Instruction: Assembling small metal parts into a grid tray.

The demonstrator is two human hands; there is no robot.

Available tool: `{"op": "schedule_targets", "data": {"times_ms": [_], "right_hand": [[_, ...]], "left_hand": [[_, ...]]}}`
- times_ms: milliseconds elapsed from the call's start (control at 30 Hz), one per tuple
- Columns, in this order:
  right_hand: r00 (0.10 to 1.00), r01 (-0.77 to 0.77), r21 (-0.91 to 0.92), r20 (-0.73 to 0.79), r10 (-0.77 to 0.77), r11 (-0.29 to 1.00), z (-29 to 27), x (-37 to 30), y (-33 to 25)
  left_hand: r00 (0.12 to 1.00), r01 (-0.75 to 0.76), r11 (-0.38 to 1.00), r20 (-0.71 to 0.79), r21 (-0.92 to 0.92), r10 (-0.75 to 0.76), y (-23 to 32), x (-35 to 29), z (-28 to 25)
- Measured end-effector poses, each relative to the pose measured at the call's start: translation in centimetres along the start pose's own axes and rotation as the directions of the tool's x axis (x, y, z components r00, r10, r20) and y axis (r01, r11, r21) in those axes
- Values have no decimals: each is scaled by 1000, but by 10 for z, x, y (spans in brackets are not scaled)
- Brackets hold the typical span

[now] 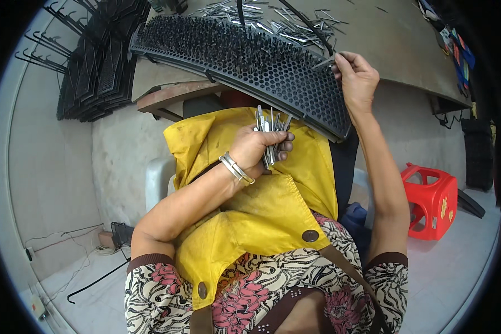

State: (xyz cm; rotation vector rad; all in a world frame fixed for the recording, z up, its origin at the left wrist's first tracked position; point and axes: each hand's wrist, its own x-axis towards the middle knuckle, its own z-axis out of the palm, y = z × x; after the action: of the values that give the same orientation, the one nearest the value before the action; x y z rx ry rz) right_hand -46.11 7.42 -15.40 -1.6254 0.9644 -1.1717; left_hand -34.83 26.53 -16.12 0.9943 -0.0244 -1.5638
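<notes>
My left hand (261,146) is closed round a bunch of thin metal pieces (266,119), held upright above my yellow apron. Between thumb and fingers of my right hand (355,78) is pinched one similar thin metal piece (322,64), slanting down to the left over a black perforated rack (312,93). Dark upright pieces crowd the rack's left and far parts. Rows of bare holes show at its right end and along the near side. The rack slopes from the table edge toward my lap.
A pile of loose metal pieces (300,30) lies on the table (395,53) behind the rack. Black racks with hooks (106,67) are stacked at the left wall. A red plastic stool (437,203) stands to my right. A dark hooked rod (97,283) is near the floor at lower left.
</notes>
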Motion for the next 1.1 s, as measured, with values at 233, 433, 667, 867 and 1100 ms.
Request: {"op": "schedule_targets", "data": {"times_ms": [233, 433, 667, 867, 1100], "right_hand": [[998, 50, 53, 41, -52, 997, 16, 14, 6], [990, 84, -20, 111, -82, 996, 21, 19, 10], [968, 224, -199, 158, -195, 954, 17, 19, 11], [959, 275, -209, 129, -252, 939, 6, 21, 15], [977, 204, -108, 88, -195, 973, 9, 16, 15]], "left_hand": [[1000, 29, 1000, 11, -8, -29, 8, 7, 14], [995, 95, 995, 21, -4, -95, 13, 14, 17], [991, 132, 990, 17, -46, -132, 14, 18, 16], [988, 154, 986, 32, -56, -152, 15, 22, 16], [986, 163, 984, 26, -74, -162, 14, 22, 13]]}}
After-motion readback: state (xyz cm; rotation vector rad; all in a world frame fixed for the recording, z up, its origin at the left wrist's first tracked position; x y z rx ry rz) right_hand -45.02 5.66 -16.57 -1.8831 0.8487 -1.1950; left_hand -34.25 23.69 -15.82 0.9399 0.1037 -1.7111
